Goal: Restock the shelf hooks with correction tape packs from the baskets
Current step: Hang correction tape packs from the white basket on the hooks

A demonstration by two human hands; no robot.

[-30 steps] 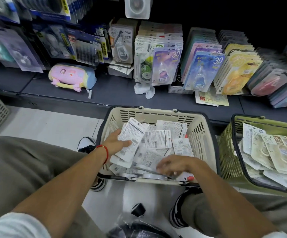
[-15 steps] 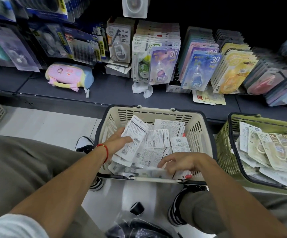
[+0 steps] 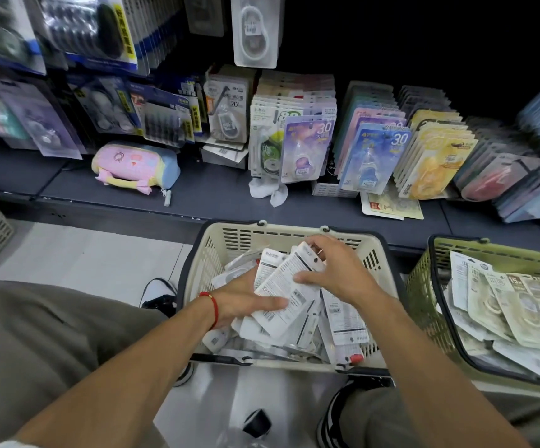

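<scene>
Our right hand [image 3: 336, 273] now joins our left hand [image 3: 246, 302] gripping the stack of packs [image 3: 289, 287] over the beige basket [image 3: 294, 232]; loose cards could slip and scatter.

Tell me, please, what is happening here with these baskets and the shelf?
A person crouched at a stationery shelf is gathering correction tape packs. Both hands are in the beige basket: the left hand holds a stack of white packs from below, and the right hand grips its top. None from this stack is on a hook yet. A green basket holding more packs sits to the right.
</scene>
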